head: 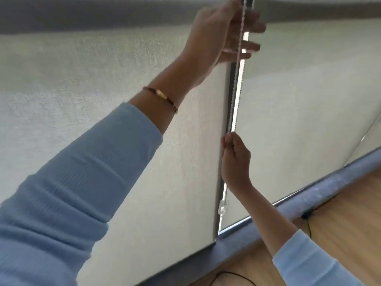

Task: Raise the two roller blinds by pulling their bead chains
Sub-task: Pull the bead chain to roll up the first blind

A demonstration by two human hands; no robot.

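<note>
Right hand: the right hand (235, 159), low and nearer, is closed in a fist around the bead chain (237, 83), thumb and fingers pinched at the top of the fist.
Left hand: the left hand (214, 36), raised well above the right, has fingers loosely spread, the chain passing across them; whether it grips is unclear.
Wrist: a gold bracelet (160, 98) sits below the left hand, above a light blue sleeve (82, 172).
Chain: runs taut between both hands in the bright gap.
Clip: a clear chain connector (222, 207) hangs below the right hand.
Blinds: the left blind (103, 89) lies behind the left arm, the right blind (309, 100) beyond the right hand; both are lowered.
Sill: a grey ledge (309, 197) runs beneath the right hand.
</note>
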